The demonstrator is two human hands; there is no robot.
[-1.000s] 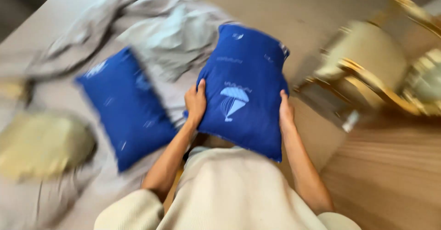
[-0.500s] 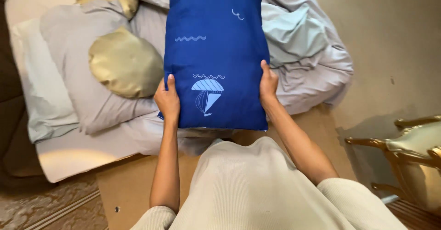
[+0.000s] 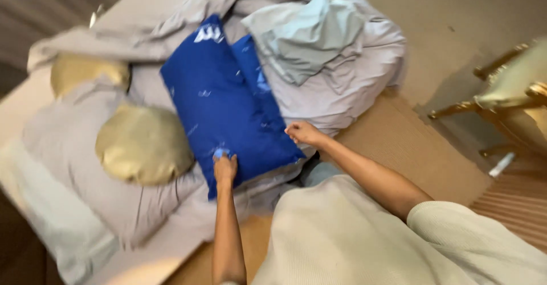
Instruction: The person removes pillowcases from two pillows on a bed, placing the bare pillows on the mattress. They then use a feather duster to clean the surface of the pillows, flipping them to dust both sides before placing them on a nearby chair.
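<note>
Now that the blue pillow has come down onto the bed, left hand and right hand are pressing its near edge, fingers clamped on it.

No packages, labels, signs or screens are seen anywhere in the view. Only bedding, cushions and furniture are shown, and none of them is marked with a tag that can be made out.

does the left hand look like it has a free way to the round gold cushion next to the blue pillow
Probably yes. The left hand rests on the near corner of the blue pillow, and the round gold cushion lies just to its left on the grey bedding, uncovered, with nothing between them.
</note>
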